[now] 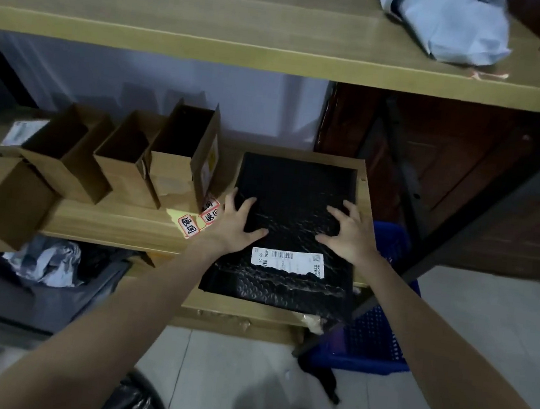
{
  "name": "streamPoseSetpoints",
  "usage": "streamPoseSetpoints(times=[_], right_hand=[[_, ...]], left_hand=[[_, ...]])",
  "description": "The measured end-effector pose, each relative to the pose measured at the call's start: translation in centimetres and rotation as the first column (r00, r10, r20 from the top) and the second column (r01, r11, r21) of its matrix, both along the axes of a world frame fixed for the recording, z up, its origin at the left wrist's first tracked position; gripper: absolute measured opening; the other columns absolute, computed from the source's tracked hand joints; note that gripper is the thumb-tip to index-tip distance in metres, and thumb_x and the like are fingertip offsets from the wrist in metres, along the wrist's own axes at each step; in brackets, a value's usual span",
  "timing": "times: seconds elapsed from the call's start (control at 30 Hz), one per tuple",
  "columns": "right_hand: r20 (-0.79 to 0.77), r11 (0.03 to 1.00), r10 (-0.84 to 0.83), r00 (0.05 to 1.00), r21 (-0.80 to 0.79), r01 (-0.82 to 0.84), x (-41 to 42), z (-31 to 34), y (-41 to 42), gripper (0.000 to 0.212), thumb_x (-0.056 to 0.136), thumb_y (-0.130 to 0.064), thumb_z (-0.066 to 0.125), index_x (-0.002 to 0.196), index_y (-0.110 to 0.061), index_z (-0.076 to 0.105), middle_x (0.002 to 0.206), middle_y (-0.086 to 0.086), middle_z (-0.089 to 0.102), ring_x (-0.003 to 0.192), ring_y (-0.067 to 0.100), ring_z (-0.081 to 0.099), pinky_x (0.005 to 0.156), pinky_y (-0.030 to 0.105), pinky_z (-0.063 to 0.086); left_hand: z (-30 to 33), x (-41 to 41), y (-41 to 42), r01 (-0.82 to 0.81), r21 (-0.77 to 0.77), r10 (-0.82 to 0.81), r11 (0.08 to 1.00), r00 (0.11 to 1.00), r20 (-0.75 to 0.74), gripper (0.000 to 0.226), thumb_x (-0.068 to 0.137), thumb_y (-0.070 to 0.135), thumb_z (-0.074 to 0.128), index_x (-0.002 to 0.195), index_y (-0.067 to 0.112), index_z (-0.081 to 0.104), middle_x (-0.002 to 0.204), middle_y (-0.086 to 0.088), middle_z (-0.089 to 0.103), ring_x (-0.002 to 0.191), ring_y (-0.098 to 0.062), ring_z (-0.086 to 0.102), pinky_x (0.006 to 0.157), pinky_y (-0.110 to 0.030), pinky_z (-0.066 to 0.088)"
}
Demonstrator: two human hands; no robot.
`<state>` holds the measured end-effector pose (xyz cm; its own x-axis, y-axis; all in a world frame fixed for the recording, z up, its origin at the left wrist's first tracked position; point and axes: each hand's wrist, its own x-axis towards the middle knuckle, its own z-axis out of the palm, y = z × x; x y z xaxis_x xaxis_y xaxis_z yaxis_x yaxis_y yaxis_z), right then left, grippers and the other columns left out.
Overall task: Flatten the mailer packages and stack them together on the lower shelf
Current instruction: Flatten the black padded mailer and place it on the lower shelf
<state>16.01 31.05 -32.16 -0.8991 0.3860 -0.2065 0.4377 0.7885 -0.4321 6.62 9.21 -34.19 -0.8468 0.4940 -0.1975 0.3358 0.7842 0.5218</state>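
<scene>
Mid-task: left hand (pixel 238 222) & right hand (pixel 347 235), fingers spread, press flat on black bubble mailer (pixel 297 187) lying centre-right of frame on lower shelf (pixel 118 224), while pale blue mailer (pixel 457 27), upper right, looks unflattened & unstacked.

A black bubble mailer (pixel 293 227) is laid on the right end of the wooden lower shelf (pixel 118 224), its near edge overhanging. Open brown cardboard boxes (pixel 179 160) are ranged to its left. A pale blue poly mailer (pixel 450 26) is set on the upper wooden shelf (pixel 216 13), far right.
</scene>
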Motion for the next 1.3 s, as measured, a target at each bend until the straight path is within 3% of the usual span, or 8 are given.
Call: streamPoseSetpoints(times=[0.2,0.3,0.4,0.47,0.67,0.9,1.3], right_hand=[[-0.007,1.0,0.013,1.0,-0.028,-0.013,-3.2,-2.3,1.8,0.071,0.087,-0.028,0.065,0.147,-0.018,0.029,0.158,0.006,0.006,0.143,0.029,0.008,0.115,0.038,0.015],[0.014,0.999,0.015,1.0,-0.031,-0.014,-3.6,-3.6,2.0,0.069,0.09,-0.032,0.058,0.148,-0.019,0.024,0.159,0.006,0.001,0.145,0.028,0.001,0.117,0.04,0.012],[-0.002,0.983,0.098,0.995,0.156,-0.097,-3.7,-4.5,1.6,0.068,0.094,-0.04,0.046,0.15,-0.015,0.016,0.159,0.01,-0.003,0.146,0.026,-0.007,0.118,0.046,0.003],[0.003,0.956,0.17,0.985,0.241,-0.166,-4.0,-4.9,0.8,0.069,0.096,-0.046,0.035,0.151,-0.013,0.009,0.159,0.012,-0.007,0.146,0.025,-0.011,0.118,0.045,-0.002],[0.093,0.949,0.178,0.98,0.248,-0.196,-4.0,-6.8,-0.5,0.072,0.096,-0.056,0.017,0.15,-0.016,-0.009,0.157,0.013,-0.017,0.145,0.023,-0.017,0.118,0.04,-0.008],[0.177,0.957,0.189,0.966,0.187,-0.222,-4.6,-5.2,-0.2,0.077,0.094,-0.059,0.025,0.15,-0.018,-0.009,0.158,0.012,-0.017,0.146,0.023,-0.016,0.119,0.04,-0.004],[-0.067,0.927,0.295,0.953,0.263,-0.269,-2.4,3.1,-3.1,0.074,0.094,-0.056,0.032,0.151,-0.021,0.001,0.16,0.006,-0.007,0.147,0.019,-0.006,0.119,0.041,0.003]], left_hand=[[-2.0,-2.2,1.8,-0.029,-0.104,0.031,0.994,0.999,0.024,0.078,0.087,0.055,0.052,0.15,0.024,0.016,0.157,-0.01,-0.008,0.144,-0.039,0.006,0.115,-0.046,0.021],[-2.5,-2.8,2.3,-0.021,-0.226,0.009,0.974,0.999,-0.052,0.078,0.088,0.061,0.044,0.151,0.027,0.012,0.159,-0.009,-0.008,0.144,-0.038,0.002,0.116,-0.047,0.013],[-2.8,-3.2,2.5,0.03,-0.32,-0.089,0.947,0.981,-0.171,0.079,0.089,0.063,0.038,0.151,0.021,0.012,0.159,-0.009,-0.01,0.145,-0.029,-0.016,0.118,-0.045,-0.003],[-3.0,-3.2,2.9,0.098,-0.307,-0.149,0.947,0.977,-0.149,0.08,0.092,0.057,0.036,0.151,0.012,0.008,0.159,-0.008,-0.013,0.146,-0.022,-0.016,0.119,-0.04,-0.003],[-4.2,-3.1,3.1,0.133,-0.346,-0.177,0.929,0.979,-0.099,0.081,0.093,0.062,0.02,0.15,0.012,-0.012,0.156,-0.005,-0.024,0.145,-0.017,-0.019,0.119,-0.034,-0.005],[-3.6,-2.9,2.7,0.147,-0.293,-0.187,0.945,0.975,-0.116,0.082,0.092,0.063,0.023,0.151,0.015,-0.008,0.157,-0.004,-0.021,0.145,-0.015,-0.018,0.12,-0.034,-0.004],[4.0,-1.3,0.3,0.246,-0.214,-0.31,0.945,0.88,-0.359,0.073,0.093,0.062,0.025,0.151,0.029,-0.006,0.158,-0.001,-0.018,0.146,-0.014,-0.012,0.12,-0.035,-0.001]])
